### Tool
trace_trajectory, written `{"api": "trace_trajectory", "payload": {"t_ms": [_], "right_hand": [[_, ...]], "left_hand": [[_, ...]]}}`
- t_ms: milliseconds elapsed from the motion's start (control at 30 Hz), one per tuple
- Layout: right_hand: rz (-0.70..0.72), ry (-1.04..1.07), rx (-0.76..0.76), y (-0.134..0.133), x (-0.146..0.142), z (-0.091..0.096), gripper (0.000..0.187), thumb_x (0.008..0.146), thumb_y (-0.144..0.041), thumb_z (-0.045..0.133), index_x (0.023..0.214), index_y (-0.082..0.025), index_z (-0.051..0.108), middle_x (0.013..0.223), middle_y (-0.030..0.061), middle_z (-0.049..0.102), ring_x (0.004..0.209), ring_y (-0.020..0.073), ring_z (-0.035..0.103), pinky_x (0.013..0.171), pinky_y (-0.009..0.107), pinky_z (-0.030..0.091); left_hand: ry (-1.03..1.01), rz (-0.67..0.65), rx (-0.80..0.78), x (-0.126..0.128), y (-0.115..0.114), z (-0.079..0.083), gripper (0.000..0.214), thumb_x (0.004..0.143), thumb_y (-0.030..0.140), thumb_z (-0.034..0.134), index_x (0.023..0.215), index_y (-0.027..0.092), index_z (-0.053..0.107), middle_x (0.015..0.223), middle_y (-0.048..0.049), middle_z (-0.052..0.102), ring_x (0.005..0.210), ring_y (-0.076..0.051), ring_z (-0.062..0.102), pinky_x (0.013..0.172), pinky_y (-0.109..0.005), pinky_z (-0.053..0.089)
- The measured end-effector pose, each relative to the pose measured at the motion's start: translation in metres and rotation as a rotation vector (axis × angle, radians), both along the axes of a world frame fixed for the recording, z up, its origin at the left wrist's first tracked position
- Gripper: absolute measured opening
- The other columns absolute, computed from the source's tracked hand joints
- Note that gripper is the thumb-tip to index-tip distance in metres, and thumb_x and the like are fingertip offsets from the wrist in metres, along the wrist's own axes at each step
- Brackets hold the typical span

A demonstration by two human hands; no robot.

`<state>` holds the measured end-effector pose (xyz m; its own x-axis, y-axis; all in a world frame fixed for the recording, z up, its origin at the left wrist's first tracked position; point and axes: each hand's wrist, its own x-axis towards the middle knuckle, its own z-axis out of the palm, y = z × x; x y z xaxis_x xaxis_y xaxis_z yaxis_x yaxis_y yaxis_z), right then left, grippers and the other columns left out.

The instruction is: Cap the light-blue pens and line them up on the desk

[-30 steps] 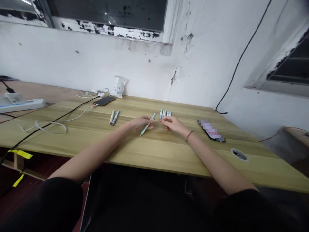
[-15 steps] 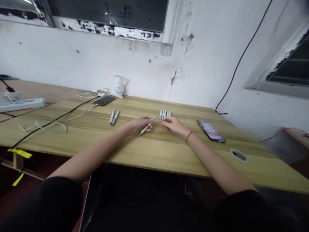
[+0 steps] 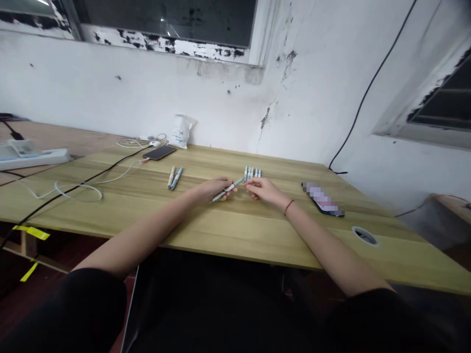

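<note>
My left hand (image 3: 221,187) is closed around a slim pale blue-green marker (image 3: 228,189) above the table. The marker tilts, its upper end pointing right toward my other hand. Close to that end, my right hand (image 3: 259,187) has its fingers curled together, with nothing visible in them. Just behind the right hand, several markers (image 3: 251,173) in blue, cream and white lie side by side on the wooden table (image 3: 221,230). Left of my left hand lie a cream marker (image 3: 171,177) and a blue marker (image 3: 177,178), next to each other.
A dark phone (image 3: 159,153) lies at the back left near white cables and a white packet (image 3: 181,131). Black cable (image 3: 73,189) crosses the left side. Toward the right are another phone (image 3: 323,200), its screen pixelated, and a round cable hole (image 3: 364,236).
The marker in my left hand has tipped flatter, its upper end moving right and slightly down, closer to my right hand. My right hand stays nearly still.
</note>
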<state>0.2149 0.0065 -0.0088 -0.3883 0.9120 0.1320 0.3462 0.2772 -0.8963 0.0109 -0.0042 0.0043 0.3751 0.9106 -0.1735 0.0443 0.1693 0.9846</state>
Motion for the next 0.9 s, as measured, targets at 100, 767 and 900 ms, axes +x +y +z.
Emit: {"api": "trace_trajectory", "payload": {"t_ms": [100,767,900], "right_hand": [[0.003,-0.009,0.005,0.002,0.001,-0.002,0.019,0.077,-0.030,0.060,0.089,-0.015,0.063,0.069,0.0009,0.057,0.053,0.0074,0.049,0.048,0.020,0.041],[-0.122,0.132,0.163,0.007,0.004,0.001,0.021,0.072,-0.032,0.064,0.085,-0.018,0.055,0.073,0.0001,0.057,0.052,0.0084,0.049,0.049,0.024,0.043],[-0.070,0.167,0.204,0.006,0.003,0.003,0.024,0.073,-0.035,0.062,0.088,-0.018,0.055,0.077,0.0008,0.057,0.056,0.0090,0.051,0.053,0.025,0.045]], "left_hand": [[0.020,-0.032,0.070,0.000,0.000,-0.001,0.022,0.082,0.032,0.061,0.090,0.012,0.058,0.079,-0.0031,0.062,0.048,-0.004,0.046,0.042,-0.016,0.038],[0.256,-0.097,0.145,-0.001,0.000,0.002,0.027,0.082,0.042,0.054,0.078,0.015,0.057,0.055,0.0038,0.042,0.045,-0.006,0.037,0.040,-0.016,0.029],[0.292,-0.148,0.151,-0.002,0.003,0.000,0.025,0.081,0.040,0.052,0.078,0.016,0.057,0.056,0.0031,0.042,0.046,-0.006,0.036,0.040,-0.016,0.026]]}}
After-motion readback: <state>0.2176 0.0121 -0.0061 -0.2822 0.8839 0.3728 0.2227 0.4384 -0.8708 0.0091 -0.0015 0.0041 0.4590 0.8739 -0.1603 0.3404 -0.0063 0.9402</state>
